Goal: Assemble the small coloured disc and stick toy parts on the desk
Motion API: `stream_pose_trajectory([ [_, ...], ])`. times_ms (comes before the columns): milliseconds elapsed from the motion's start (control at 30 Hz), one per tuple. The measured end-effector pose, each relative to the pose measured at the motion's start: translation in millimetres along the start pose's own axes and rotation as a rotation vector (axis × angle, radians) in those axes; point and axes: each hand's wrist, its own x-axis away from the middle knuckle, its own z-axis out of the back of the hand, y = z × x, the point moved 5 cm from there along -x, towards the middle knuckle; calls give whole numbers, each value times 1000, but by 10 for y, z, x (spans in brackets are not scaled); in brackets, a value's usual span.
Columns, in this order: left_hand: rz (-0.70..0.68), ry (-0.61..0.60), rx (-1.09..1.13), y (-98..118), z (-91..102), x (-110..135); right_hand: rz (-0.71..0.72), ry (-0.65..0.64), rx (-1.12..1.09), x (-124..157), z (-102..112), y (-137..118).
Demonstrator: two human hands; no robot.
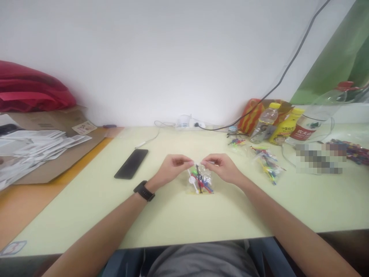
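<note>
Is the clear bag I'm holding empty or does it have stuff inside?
Not empty: coloured pieces show through the clear bag, which the left hand and right hand pinch near its top.

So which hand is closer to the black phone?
Left. The left hand is right of the phone, not touching; the right hand is farther right.

The one view looks from the person's head, over the lap (201, 263), forward and down across the bench (170, 223). Fairly near, it takes in the near edge, the far edge and the wall (161, 61) beyond.
</note>
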Motion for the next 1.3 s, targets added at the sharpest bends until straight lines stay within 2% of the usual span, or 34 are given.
stream_pose_trajectory([
  [133,39,-40,7,6,-37,8,42,-51,51,14,-24,-39],
  [400,41,-56,-20,34,-62,32,52,-63,32,16,-72,-79],
  [667,76,-17,-45,5,97,-8,30,-41,142,21,133,-89],
  [767,65,36,-55,35,236,-37,38,37,204,23,310,-85],
  [900,67,218,-103,32,446,-73,107,277,369,49,676,-86],
  [967,88,246,-117,-34,454,-77,171,366,471,78,801,-91],
  [1033,113,199,-152,-125,376,-70,229,386,614,101,815,-88],
  [1100,105,104,-199,-191,247,-47,248,311,799,98,696,-57],
  [1200,65,-19,-269,-219,66,4,202,61,1064,64,341,49],
  [1300,36,-67,-314,-194,-19,35,156,-165,1191,44,-17,149],
])
